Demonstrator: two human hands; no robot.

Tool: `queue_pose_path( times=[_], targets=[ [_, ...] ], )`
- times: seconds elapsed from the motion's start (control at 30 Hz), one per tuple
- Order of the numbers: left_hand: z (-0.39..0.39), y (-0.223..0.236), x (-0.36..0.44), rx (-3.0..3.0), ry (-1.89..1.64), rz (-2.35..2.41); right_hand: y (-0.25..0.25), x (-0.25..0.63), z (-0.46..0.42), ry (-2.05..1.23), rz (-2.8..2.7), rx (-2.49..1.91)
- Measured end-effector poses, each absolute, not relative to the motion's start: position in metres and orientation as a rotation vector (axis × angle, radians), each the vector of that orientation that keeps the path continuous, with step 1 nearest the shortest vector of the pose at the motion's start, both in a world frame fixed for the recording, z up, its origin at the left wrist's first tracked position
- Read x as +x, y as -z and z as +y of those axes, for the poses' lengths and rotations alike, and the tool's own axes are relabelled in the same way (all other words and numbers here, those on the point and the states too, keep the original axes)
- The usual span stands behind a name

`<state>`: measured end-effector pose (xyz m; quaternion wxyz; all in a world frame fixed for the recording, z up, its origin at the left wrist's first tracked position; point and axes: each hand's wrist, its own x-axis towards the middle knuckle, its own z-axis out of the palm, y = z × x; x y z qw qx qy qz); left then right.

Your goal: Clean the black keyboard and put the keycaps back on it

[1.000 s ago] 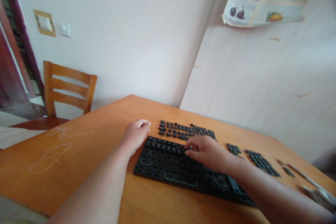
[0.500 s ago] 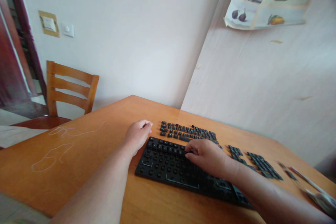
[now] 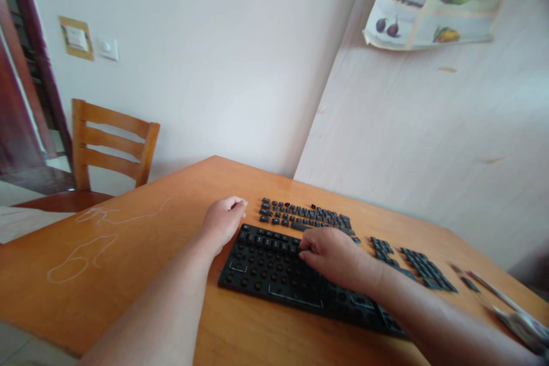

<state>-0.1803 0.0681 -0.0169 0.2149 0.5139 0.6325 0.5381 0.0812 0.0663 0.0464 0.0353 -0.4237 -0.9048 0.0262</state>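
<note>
A black keyboard [image 3: 266,277] lies at a slant on the wooden table. Its top rows carry keycaps at the left, while bare switches show below. My right hand [image 3: 330,251] is over the middle of the keyboard, thumb and fingers pinched on a keycap at the end of the number row; the fingers largely cover it. My left hand [image 3: 223,222] is closed beside the keyboard's far left corner, and whatever may be inside its fingers is hidden. Just beyond the keyboard, loose black keycaps [image 3: 317,215] are laid out in rows.
More keycaps form a small group [image 3: 381,247] and a larger block [image 3: 424,267] to the right. A thin stick-like object [image 3: 497,290] lies at the table's right side. A wooden chair [image 3: 114,137] stands at the left. The wall borders the table [image 3: 171,229] at the back.
The view has shifted slightly, so everything sits a little further left. Both hands keep nearly the same places at the keyboard, the right still pinched at the number row.
</note>
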Motion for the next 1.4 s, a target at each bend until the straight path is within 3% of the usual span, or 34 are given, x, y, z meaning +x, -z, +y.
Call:
queue_pose_path(
  times=[0.33,0.77,1.4],
  targets=[
    [0.067,0.014,-0.181,1.403,-1.503,1.732,-0.055,0.095,0.090,-0.328,-2.648,-1.228],
    [0.066,0.015,-0.183,1.401,-1.457,1.748,-0.040,0.123,0.235,-0.182,-2.246,-1.707],
    [0.063,0.009,-0.179,1.378,-1.443,1.748,-0.021,0.106,0.254,-0.214,-2.291,-1.848]
  ],
)
